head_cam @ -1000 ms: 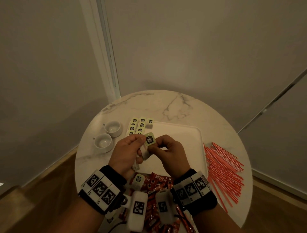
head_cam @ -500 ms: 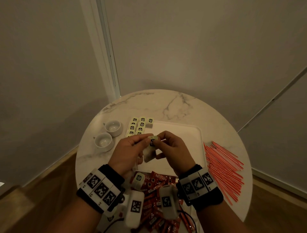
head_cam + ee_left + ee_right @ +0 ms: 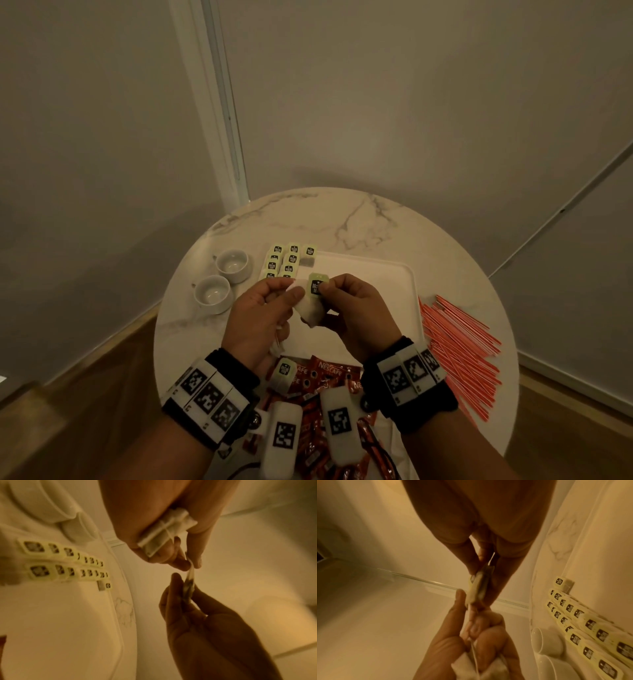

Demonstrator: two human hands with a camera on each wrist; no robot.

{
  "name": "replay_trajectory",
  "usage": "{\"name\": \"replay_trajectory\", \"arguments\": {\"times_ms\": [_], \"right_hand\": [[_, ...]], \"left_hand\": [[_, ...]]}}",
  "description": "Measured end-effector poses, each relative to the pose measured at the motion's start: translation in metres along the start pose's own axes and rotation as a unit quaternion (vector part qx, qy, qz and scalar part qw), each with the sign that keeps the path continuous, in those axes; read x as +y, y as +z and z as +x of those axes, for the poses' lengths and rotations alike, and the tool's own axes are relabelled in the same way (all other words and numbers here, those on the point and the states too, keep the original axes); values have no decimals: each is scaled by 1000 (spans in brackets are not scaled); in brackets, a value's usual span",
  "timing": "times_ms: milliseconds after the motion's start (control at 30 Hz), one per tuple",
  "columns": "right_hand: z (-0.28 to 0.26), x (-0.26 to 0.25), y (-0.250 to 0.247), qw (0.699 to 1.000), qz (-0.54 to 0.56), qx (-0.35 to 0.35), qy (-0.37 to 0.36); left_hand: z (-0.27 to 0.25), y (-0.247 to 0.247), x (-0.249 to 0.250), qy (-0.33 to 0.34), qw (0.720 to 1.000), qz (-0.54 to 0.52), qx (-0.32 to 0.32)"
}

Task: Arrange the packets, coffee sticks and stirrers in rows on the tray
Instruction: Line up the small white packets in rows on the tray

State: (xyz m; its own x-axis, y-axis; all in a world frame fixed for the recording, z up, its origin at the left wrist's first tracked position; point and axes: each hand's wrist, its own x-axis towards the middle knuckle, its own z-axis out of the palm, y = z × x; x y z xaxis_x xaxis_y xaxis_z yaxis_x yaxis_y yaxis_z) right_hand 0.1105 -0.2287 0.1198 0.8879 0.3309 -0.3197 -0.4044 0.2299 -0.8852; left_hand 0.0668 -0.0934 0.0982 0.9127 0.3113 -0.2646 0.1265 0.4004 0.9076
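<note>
Over the white tray (image 3: pixel 376 274) both hands hold one tea packet (image 3: pixel 317 286) with a green label. My right hand (image 3: pixel 325 291) pinches its label end (image 3: pixel 479 585). The left hand (image 3: pixel 294 291) pinches the packet's other end (image 3: pixel 190 566) and keeps more white packets (image 3: pixel 164 531) curled in its palm. Two rows of green-labelled packets (image 3: pixel 284 260) run along the tray's left edge. Red coffee sticks (image 3: pixel 325 373) are heaped near me, with one loose packet (image 3: pixel 284 370) on top. Red stirrers (image 3: pixel 455 342) lie right of the tray.
Two white cups (image 3: pixel 233 265) (image 3: pixel 212 294) stand on the round marble table (image 3: pixel 342 219), left of the packet rows. Walls close in behind the table, and wooden floor shows on both sides.
Half a second ago the held packet's green label was edge-on; it now faces up again. Both hands have stayed over the tray, barely shifting.
</note>
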Motion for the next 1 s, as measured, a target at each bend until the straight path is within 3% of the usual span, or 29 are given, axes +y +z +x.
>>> {"name": "replay_trajectory", "arguments": {"times_ms": [133,267,433,600,833,1000], "right_hand": [[1,6,1,998,26,48,-24],[-1,2,-1,998,43,52,-9],[4,-18,-7,998,-8,46,44],[3,-30,-4,995,-68,25,66],[1,-27,3,994,-94,-13,46],[-2,-20,0,996,-83,-26,32]], "left_hand": [[-1,1,-2,0,999,45,-24],[-4,1,1,48,990,127,-24],[-5,3,10,137,951,266,-77],[-5,8,9,157,934,306,-93],[-2,6,5,130,950,277,-65],[2,-1,9,44,979,197,-44]]}}
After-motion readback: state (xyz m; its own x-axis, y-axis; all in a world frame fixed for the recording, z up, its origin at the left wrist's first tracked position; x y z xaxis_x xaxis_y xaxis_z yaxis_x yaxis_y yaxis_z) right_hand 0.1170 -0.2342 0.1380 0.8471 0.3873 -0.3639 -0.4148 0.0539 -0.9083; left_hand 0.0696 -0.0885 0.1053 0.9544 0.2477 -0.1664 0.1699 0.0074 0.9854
